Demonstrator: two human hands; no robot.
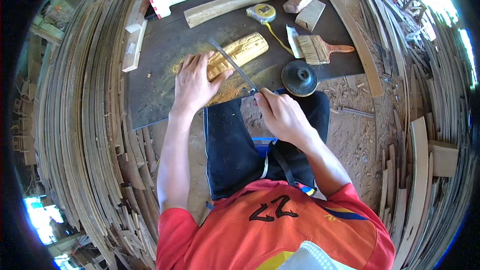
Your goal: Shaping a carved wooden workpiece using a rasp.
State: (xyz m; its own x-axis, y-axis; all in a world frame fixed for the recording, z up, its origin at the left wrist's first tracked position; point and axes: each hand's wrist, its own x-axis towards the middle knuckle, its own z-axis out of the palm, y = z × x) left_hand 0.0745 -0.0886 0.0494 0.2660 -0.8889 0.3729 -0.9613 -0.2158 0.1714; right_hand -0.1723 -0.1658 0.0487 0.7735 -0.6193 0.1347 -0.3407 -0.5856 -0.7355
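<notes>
A short piece of yellowish carved wood (248,49) lies at a slant on the dark tabletop (155,95). My left hand (194,81) is closed on its near left end, with the thumb along the near side. My right hand (284,115) grips the handle end of a long thin metal file (231,62). The file's blade slopes up to the left across the wood, just beyond my left thumb. My right fingers hide most of the handle. Wood dust (231,91) lies around the piece and along the table's near edge.
Right of the wood are a wide paintbrush (315,50), a black round disc (299,78) and a yellow tape measure (261,13) with its tape out. Behind lie a curved timber (235,6) and wood blocks (310,14). Stacked boards (82,120) flank the table.
</notes>
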